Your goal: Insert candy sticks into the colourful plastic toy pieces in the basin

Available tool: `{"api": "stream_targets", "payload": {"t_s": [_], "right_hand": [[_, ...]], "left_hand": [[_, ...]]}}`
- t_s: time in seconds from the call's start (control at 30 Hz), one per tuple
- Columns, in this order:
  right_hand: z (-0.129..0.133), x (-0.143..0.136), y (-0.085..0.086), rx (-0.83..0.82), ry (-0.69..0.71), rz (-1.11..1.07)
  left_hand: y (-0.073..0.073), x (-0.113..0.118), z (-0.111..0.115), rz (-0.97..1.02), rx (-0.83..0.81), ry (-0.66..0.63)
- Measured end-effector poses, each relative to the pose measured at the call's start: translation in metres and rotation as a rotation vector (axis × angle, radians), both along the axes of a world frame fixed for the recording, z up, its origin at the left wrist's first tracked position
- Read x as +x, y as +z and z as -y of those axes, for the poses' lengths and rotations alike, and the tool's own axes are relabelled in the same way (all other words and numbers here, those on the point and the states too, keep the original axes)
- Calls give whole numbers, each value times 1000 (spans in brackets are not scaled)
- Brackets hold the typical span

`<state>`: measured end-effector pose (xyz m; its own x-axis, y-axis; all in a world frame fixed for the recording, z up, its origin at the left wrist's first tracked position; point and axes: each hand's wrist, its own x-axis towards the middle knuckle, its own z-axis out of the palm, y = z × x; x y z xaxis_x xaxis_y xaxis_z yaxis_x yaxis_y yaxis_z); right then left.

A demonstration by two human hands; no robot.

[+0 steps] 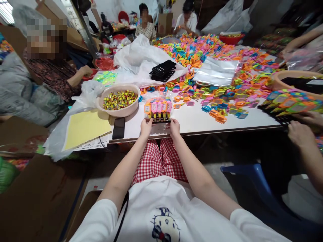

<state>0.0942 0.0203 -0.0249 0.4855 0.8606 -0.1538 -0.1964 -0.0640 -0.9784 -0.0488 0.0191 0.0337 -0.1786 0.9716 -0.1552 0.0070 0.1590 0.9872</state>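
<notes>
Yellow is the flat paper sheet (87,129) at the left of the white table (194,121), and it lies over white printed paper and clear plastic. Just to the right of it is a pale pink round plastic basin (127,112), filled with small yellow and red pieces (117,100). Near the basin, on its front side, a black rectangular phone (118,128) lies flat. Next comes the left hand (146,128), with its thumb and fingers closed on the near left corner of a black slotted plastic tray (157,121). This tray is at the front edge of the table, between the two hands, and it carries a row of pink and orange toy watches (158,107) with yellow parts below them; transparent film shows around it, but I cannot tell if the tray is inside. The right hand (175,127) is closed in the same manner on the near right corner. Behind the tray, a stack of black perforated plates (163,70) rests on white plastic. Farther right, a wide heap of multicoloured plastic toy watches (202,50) spreads over the table, and silvery flat packets (214,72) lie upon it. At the far right, another person's hands (301,132) are beside a similar loaded tray (294,104).
</notes>
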Motion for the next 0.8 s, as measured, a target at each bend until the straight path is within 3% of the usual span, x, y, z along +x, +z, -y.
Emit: {"api": "stream_targets", "payload": {"t_s": [0.5, 0.8], "right_hand": [[1, -4, -3, -14, -137, 376], [1, -2, -4, -37, 27, 318]], "left_hand": [[-8, 1, 1, 21, 33, 53], [4, 2, 8, 205, -45, 34]]}}
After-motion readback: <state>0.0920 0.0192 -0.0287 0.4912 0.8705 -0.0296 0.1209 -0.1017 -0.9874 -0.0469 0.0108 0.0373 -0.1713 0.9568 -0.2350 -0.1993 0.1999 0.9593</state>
